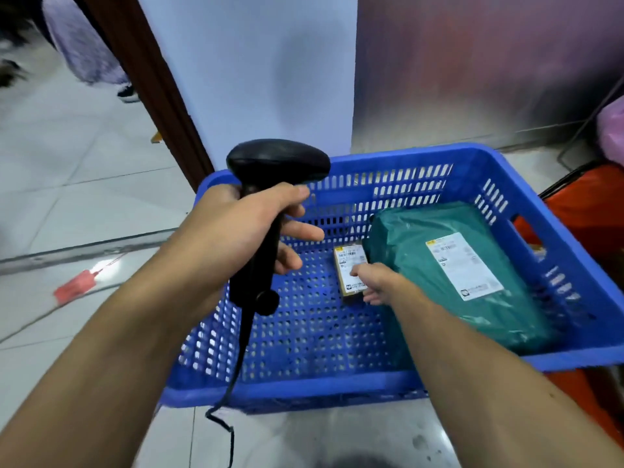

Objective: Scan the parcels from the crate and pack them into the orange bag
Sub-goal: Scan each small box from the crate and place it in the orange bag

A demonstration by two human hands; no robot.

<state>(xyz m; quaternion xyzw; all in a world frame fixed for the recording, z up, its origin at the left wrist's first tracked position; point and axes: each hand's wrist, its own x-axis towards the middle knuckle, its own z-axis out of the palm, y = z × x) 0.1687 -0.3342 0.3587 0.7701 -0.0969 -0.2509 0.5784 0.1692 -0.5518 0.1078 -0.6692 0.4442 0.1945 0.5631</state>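
Note:
A blue plastic crate (293, 386) stands on the floor in front of me. Inside it lie a large green parcel (439, 275) with a white label and a small brown box (347, 265) with a label on top. My left hand (236, 228) grips a black barcode scanner (270, 184) above the crate's left side, its cable hanging down. My right hand (378, 285) reaches into the crate and its fingers close on the small brown box, which still rests on the crate floor. The orange bag (584, 211) sits just right of the crate, partly hidden behind it.
A white wall and brown door frame (148, 82) rise behind the crate. A red tag (72, 288) lies on the tiled floor to the left. Someone's legs and shoe (101, 69) show at the far left. A pink bag (611, 130) is at the right edge.

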